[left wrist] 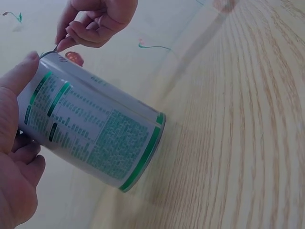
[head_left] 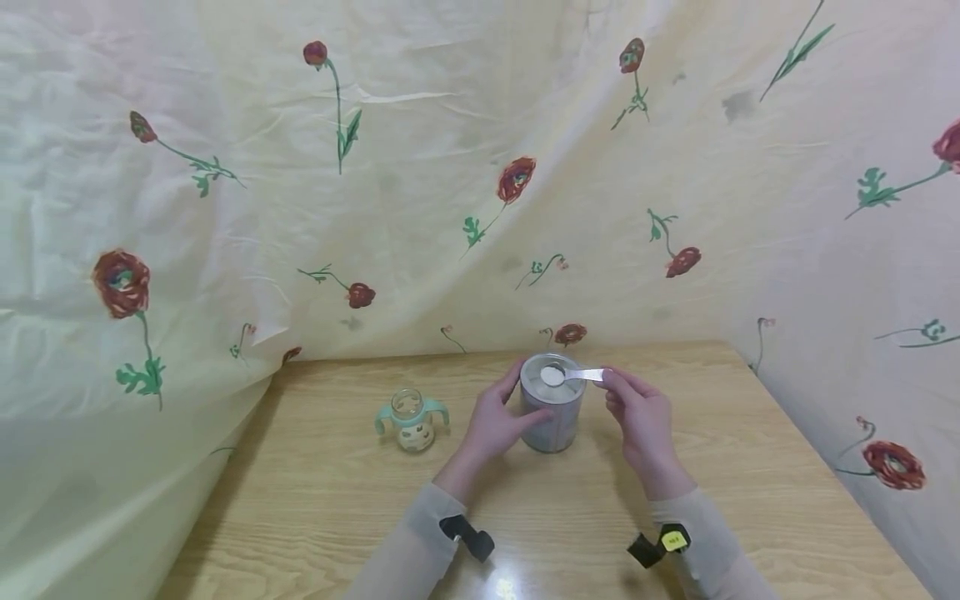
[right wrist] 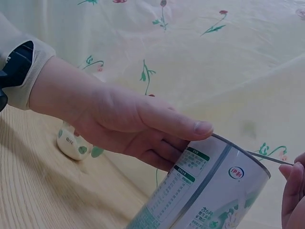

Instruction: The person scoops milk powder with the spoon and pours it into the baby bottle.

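Observation:
A milk powder tin (head_left: 551, 427), white with green print, stands upright on the table. My left hand (head_left: 497, 423) grips its side, thumb on the near face and fingers round the far side, as the left wrist view shows. My right hand (head_left: 643, 417) pinches the handle end of a metal spoon (head_left: 587, 375) between thumb and forefinger. The spoon lies level over the tin's top, and white powder (head_left: 552, 376) shows at its bowl. In the right wrist view, the thin spoon handle (right wrist: 271, 158) crosses the tin's rim. How deep powder lies inside the tin is hidden.
To the left of the tin stands a lidless clear baby bottle (head_left: 416, 433) with two mint-green handles. Both stand on a wooden table (head_left: 322, 500). Cream cloth (head_left: 420, 208) printed with red flowers hangs behind the table and along its sides.

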Action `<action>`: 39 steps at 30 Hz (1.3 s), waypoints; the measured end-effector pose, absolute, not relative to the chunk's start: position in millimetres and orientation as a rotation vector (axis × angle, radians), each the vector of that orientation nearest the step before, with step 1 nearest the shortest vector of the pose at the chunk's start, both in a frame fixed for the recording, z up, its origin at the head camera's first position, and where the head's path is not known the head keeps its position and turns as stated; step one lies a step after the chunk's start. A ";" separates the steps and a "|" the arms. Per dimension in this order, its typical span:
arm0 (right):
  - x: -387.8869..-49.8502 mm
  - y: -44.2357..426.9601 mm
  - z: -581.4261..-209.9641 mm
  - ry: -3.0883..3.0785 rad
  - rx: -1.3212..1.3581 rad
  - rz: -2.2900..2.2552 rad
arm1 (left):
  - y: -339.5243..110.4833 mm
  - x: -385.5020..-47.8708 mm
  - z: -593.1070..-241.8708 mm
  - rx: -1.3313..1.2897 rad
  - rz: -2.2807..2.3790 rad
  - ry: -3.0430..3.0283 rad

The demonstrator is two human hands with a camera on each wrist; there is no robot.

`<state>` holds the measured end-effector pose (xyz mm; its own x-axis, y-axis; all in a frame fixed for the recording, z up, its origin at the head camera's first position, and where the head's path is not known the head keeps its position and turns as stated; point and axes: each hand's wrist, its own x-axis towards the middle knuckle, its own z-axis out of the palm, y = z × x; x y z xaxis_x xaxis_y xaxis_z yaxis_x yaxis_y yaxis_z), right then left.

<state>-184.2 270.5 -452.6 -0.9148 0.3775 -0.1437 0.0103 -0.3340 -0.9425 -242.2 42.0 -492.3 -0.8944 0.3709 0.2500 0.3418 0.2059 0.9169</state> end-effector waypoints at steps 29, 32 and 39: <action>-185.1 272.2 -451.9 -1.577 -0.535 2.453 | 38.0 -247.7 -500.1 0.800 1.928 2.323; -184.6 272.5 -449.7 -1.568 -0.533 2.469 | 35.5 -245.1 -495.1 0.765 1.910 2.331; -182.4 271.9 -440.3 -1.555 -0.497 2.507 | 17.2 -235.0 -474.6 0.678 1.860 2.407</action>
